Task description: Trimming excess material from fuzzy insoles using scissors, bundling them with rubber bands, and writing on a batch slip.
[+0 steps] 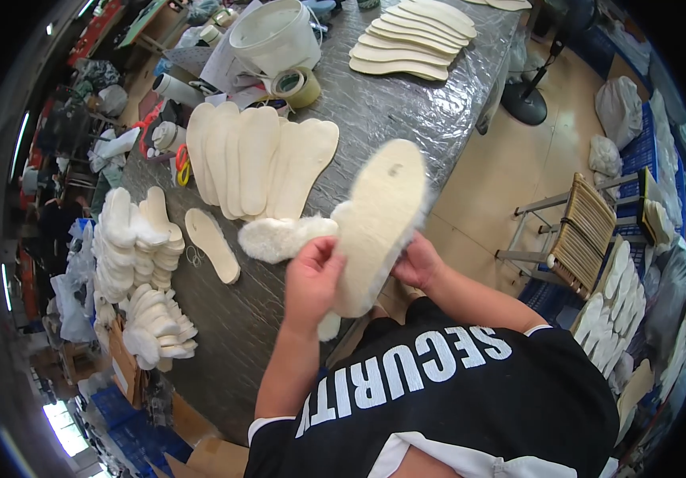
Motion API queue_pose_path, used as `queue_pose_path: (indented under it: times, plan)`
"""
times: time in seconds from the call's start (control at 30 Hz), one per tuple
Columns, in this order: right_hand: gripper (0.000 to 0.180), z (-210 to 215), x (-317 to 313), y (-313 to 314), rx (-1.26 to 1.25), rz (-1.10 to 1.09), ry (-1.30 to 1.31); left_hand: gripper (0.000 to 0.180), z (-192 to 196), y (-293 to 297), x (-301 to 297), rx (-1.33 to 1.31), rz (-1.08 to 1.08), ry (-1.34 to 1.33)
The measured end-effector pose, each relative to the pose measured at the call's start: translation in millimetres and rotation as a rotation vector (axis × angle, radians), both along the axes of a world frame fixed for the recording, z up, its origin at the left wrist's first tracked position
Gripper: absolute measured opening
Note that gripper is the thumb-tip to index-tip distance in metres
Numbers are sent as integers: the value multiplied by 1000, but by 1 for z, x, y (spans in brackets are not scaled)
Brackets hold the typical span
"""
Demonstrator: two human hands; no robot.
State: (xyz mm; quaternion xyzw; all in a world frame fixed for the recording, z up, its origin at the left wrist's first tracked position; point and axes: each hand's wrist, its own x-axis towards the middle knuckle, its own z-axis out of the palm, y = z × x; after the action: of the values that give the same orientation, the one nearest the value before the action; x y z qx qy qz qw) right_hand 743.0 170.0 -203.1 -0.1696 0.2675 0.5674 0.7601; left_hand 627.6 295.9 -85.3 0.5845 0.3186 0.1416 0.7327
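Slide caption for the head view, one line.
Left hand and right hand hold a cream, fuzzy-edged insole at the edge of a dark table, fanned insoles and a white bucket beyond.

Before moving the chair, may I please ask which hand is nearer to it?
Right: the right hand is left of the chair; the left hand is farther left, holding an insole.

Glare on tabletop [390, 103]; held insole [381, 215] slightly blurred; window [66, 428] overexposed; edges bent, corners black.
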Motion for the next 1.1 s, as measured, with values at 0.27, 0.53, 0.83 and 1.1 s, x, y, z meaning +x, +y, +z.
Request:
queue_pose_path:
  times: [0.27, 0.53, 0.83, 1.1]
  plan:
    - [53, 6, -14, -26, 256, -90, -146, 21, -59, -45, -18, 604, -107, 202]
    - [45, 14, 0, -22, -192, 55, -177, 38, -122, 86, -35, -382, 729, 342]
    - [43, 11, -11, -7, -178, 86, -290, 31, -116, 124, -32, -261, 914, 47]
    - [48, 38, -30, -8, -127, 46, -262, 46, 15, -5, 25, 980, -288, 303]
